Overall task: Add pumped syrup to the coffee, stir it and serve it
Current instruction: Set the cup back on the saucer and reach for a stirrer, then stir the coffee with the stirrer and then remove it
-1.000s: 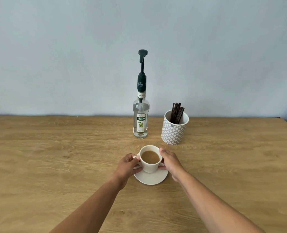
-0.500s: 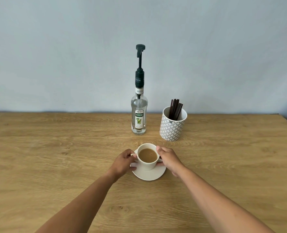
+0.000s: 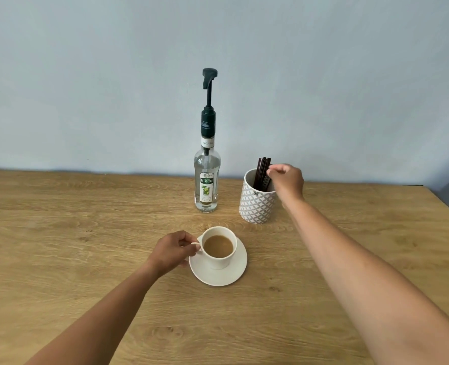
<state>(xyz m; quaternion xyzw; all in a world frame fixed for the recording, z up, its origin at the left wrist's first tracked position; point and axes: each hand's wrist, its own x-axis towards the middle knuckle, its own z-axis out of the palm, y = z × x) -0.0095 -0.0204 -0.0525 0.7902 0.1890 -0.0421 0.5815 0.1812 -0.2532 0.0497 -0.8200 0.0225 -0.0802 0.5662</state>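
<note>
Left hand (image 3: 173,250) pinches handle of coffee cup (image 3: 218,248). Cup sits on saucer (image 3: 233,272), mid-table (image 3: 60,233), in front of syrup bottle (image 3: 207,180). Right hand (image 3: 286,180) over patterned pot (image 3: 256,206), fingers curled at tops of dark stirrers (image 3: 261,175); whether one is gripped, cannot tell. Step looks like fetching a stirrer. Next calls for: single out one stick, lift straight up, carry to cup.

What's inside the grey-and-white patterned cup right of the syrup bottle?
Thin dark brown stir sticks stand bundled in the patterned cup; the right hand is at their tops. The cup wall hides their lower ends and the bottom.
</note>
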